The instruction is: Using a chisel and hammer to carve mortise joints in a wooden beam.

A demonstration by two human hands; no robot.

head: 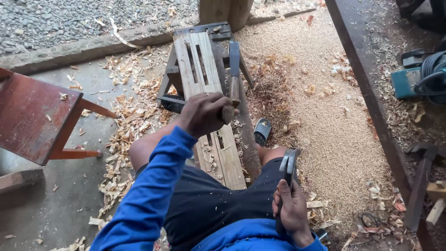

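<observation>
view from above of a person in a blue long-sleeved top and dark shorts, seated astride a low wooden bench [204, 69] that runs from the lap toward twelve o'clock. the left hand [203, 113], near the middle of the frame, is wrapped in a tight fist around the wooden handle of a chisel [233, 76]. the chisel points toward twelve o'clock, its metal blade lying along the bench's dark right edge, over a plank with long slots cut through it.

the right hand [291, 211], at about five o'clock, has its fingers curled closed around the handle of a claw hammer [289, 166]. the hammer's metal head stands up toward twelve o'clock, beside the right thigh and well apart from the chisel.

a dark sandal [262, 130] shows just right of the bench. pale sawdust and curled wood shavings [320, 121] cover the ground from one o'clock down to four o'clock, with more shavings left of the bench. a red-brown wooden stool [35, 116] stands at nine o'clock. a long dark beam [367, 88] runs along the right side from one o'clock toward five o'clock, and a teal power tool [416, 76] with a coiled cable lies beyond it at three o'clock. grey gravel fills the eleven o'clock corner.
</observation>
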